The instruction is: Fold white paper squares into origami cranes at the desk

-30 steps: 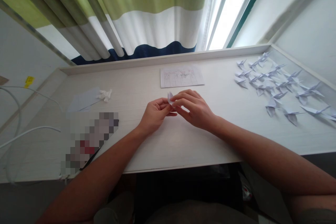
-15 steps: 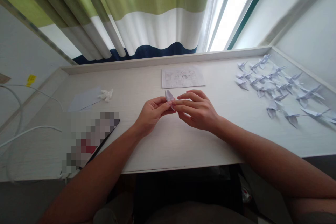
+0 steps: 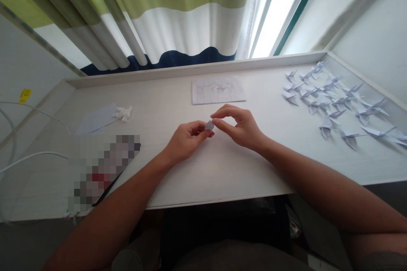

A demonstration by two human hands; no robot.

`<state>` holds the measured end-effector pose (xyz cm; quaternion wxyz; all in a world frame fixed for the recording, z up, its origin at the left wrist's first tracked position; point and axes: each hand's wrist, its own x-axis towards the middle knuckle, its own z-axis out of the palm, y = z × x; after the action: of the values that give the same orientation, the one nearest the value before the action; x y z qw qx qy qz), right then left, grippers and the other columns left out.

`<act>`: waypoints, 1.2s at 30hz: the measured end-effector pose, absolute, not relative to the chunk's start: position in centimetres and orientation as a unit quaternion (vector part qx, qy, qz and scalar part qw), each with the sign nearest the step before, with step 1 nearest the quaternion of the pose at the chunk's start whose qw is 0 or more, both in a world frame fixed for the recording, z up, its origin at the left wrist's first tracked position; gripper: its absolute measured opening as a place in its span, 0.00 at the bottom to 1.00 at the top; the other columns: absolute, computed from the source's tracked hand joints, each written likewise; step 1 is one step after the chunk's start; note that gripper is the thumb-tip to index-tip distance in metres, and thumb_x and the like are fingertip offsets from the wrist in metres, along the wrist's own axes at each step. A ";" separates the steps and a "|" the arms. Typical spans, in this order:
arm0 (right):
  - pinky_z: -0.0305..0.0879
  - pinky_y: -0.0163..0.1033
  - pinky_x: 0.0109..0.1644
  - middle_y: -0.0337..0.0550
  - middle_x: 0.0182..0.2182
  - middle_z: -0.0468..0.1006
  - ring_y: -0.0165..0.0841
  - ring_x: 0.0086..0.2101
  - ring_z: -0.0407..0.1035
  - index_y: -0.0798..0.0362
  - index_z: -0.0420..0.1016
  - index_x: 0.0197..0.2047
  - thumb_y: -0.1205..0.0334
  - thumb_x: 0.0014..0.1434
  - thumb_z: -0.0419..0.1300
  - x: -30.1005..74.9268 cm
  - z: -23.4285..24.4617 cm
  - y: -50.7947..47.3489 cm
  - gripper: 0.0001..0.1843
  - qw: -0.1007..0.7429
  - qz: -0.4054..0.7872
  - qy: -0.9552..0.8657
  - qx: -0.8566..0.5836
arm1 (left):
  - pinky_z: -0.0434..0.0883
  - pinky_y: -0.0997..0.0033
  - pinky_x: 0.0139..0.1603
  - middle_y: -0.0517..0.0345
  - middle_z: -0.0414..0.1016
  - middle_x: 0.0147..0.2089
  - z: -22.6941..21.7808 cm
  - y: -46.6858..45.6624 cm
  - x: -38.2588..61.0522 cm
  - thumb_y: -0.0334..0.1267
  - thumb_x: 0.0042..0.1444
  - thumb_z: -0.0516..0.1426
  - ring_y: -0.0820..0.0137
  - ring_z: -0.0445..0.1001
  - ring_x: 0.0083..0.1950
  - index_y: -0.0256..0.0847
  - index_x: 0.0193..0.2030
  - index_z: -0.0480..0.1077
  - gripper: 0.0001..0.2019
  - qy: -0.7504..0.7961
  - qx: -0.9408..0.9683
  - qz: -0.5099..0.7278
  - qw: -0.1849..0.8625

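Observation:
A small folded piece of white paper [image 3: 209,125] is held above the middle of the desk. My left hand [image 3: 190,139] pinches it between thumb and fingers, covering its lower part. From the right, my right hand [image 3: 241,126] closes thumb and index finger on the paper's upper tip. Several white paper cranes [image 3: 330,93] stand in a group to the right of my right hand. Beyond both hands lies a flat sheet with a printed table [image 3: 218,91].
On the white desk [image 3: 178,186], left side, are flat paper sheets [image 3: 95,119], a crumpled white tissue [image 3: 122,113] and a blurred-out phone-like object [image 3: 110,173]. White cables [image 3: 34,155] run at far left. A raised ledge [image 3: 159,70] edges the back below the curtain [image 3: 187,21].
My right hand has gone from loosely spread fingers beside the paper to a pinch on its tip. The folded paper has turned in my left hand. The whole view has shifted slightly.

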<state>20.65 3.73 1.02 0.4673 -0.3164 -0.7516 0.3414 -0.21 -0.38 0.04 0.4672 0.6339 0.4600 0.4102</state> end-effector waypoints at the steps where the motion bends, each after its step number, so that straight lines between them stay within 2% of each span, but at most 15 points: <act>1: 0.72 0.42 0.42 0.43 0.34 0.85 0.36 0.37 0.78 0.51 0.84 0.35 0.59 0.65 0.66 20.7 1.1 3.8 0.07 0.453 0.368 -0.744 -0.326 | 0.78 0.63 0.49 0.52 0.87 0.41 0.0 -0.4 -0.3 0.45 0.63 0.66 0.62 0.85 0.44 0.41 0.43 0.83 0.10 0.464 0.645 0.398 0.458; 6: 0.71 0.41 0.41 0.41 0.29 0.85 0.35 0.34 0.76 0.52 0.83 0.30 0.61 0.60 0.66 21.0 1.6 4.0 0.08 0.394 0.435 -0.727 -0.358 | 0.77 0.66 0.42 0.54 0.87 0.40 -0.3 -0.2 -0.7 0.46 0.65 0.65 0.63 0.83 0.40 0.43 0.43 0.85 0.10 0.482 0.684 0.360 0.413; 10: 0.69 0.41 0.39 0.42 0.28 0.84 0.34 0.32 0.75 0.52 0.84 0.28 0.62 0.56 0.66 21.5 1.9 4.5 0.07 0.325 0.527 -0.697 -0.362 | 0.78 0.65 0.46 0.57 0.88 0.43 -0.4 -0.1 -1.1 0.42 0.66 0.63 0.62 0.85 0.43 0.46 0.45 0.85 0.08 0.466 0.732 0.340 0.363; 13: 0.68 0.39 0.38 0.41 0.28 0.84 0.33 0.32 0.75 0.52 0.84 0.28 0.63 0.56 0.66 21.8 1.9 5.1 0.07 0.302 0.583 -0.667 -0.352 | 0.78 0.65 0.50 0.60 0.89 0.45 -0.4 -0.3 -1.4 0.41 0.65 0.65 0.63 0.86 0.45 0.48 0.52 0.82 0.10 0.449 0.759 0.344 0.323; 18: 0.68 0.39 0.42 0.41 0.27 0.83 0.31 0.32 0.74 0.53 0.82 0.28 0.61 0.57 0.67 21.9 1.6 5.4 0.08 0.306 0.612 -0.650 -0.331 | 0.79 0.65 0.55 0.61 0.89 0.45 -0.4 -0.5 -1.7 0.39 0.66 0.66 0.65 0.87 0.48 0.51 0.66 0.73 0.22 0.384 0.795 0.368 0.291; 20: 0.67 0.39 0.40 0.41 0.27 0.83 0.32 0.31 0.73 0.54 0.81 0.28 0.60 0.57 0.68 21.7 1.4 5.3 0.08 0.285 0.621 -0.650 -0.332 | 0.79 0.64 0.56 0.58 0.89 0.47 -0.5 -0.5 -1.7 0.37 0.66 0.66 0.65 0.87 0.49 0.50 0.64 0.77 0.20 0.354 0.805 0.393 0.270; 23: 0.67 0.39 0.41 0.42 0.28 0.83 0.32 0.33 0.74 0.54 0.81 0.29 0.59 0.57 0.67 21.3 1.2 5.1 0.08 0.263 0.618 -0.656 -0.344 | 0.81 0.65 0.52 0.55 0.89 0.48 -0.6 -0.3 -1.4 0.38 0.65 0.67 0.64 0.86 0.47 0.48 0.53 0.84 0.10 0.343 0.791 0.433 0.265; 28: 0.65 0.39 0.38 0.41 0.27 0.81 0.31 0.30 0.71 0.54 0.80 0.29 0.58 0.59 0.66 20.7 0.6 4.8 0.11 0.270 0.575 -0.678 -0.370 | 0.79 0.66 0.44 0.55 0.87 0.43 -0.8 -0.1 -0.7 0.38 0.64 0.68 0.66 0.83 0.43 0.48 0.47 0.86 0.06 0.375 0.731 0.471 0.321; 30: 0.68 0.40 0.39 0.42 0.29 0.81 0.33 0.32 0.73 0.54 0.81 0.32 0.58 0.60 0.65 20.5 0.4 4.6 0.09 0.305 0.550 -0.680 -0.376 | 0.76 0.67 0.42 0.55 0.85 0.41 -0.7 0.0 -0.4 0.40 0.63 0.68 0.67 0.81 0.43 0.48 0.44 0.85 0.04 0.399 0.705 0.484 0.330; 32: 0.72 0.43 0.44 0.43 0.35 0.84 0.36 0.37 0.76 0.52 0.82 0.39 0.61 0.60 0.65 20.5 0.3 4.3 0.06 0.384 0.490 -0.692 -0.366 | 0.75 0.68 0.42 0.56 0.84 0.41 -0.6 0.2 -0.2 0.42 0.62 0.69 0.67 0.80 0.44 0.47 0.42 0.85 0.05 0.427 0.670 0.499 0.346; 33: 0.74 0.45 0.48 0.44 0.39 0.84 0.37 0.41 0.77 0.51 0.82 0.43 0.63 0.60 0.65 20.5 0.4 4.2 0.08 0.415 0.448 -0.713 -0.345 | 0.75 0.68 0.42 0.56 0.84 0.42 -0.5 0.2 -0.1 0.43 0.61 0.69 0.67 0.80 0.44 0.47 0.41 0.85 0.05 0.439 0.651 0.508 0.355; 34: 0.74 0.47 0.51 0.44 0.42 0.85 0.38 0.45 0.77 0.50 0.82 0.46 0.65 0.60 0.65 20.5 0.4 4.0 0.10 0.432 0.411 -0.738 -0.316 | 0.75 0.68 0.43 0.56 0.83 0.43 -0.5 0.3 0.0 0.45 0.59 0.70 0.67 0.80 0.45 0.47 0.40 0.85 0.06 0.449 0.631 0.518 0.364; 36: 0.75 0.49 0.52 0.45 0.44 0.85 0.39 0.45 0.77 0.48 0.83 0.47 0.63 0.62 0.66 20.5 0.6 3.7 0.09 0.441 0.363 -0.777 -0.264 | 0.75 0.67 0.43 0.56 0.82 0.44 -0.4 0.4 0.0 0.47 0.56 0.72 0.67 0.79 0.45 0.47 0.39 0.85 0.09 0.463 0.598 0.530 0.383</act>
<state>20.47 3.71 0.60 0.4409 -0.2640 -0.7772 0.3631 0.01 0.39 -0.39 0.3829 0.5983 0.4628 0.5303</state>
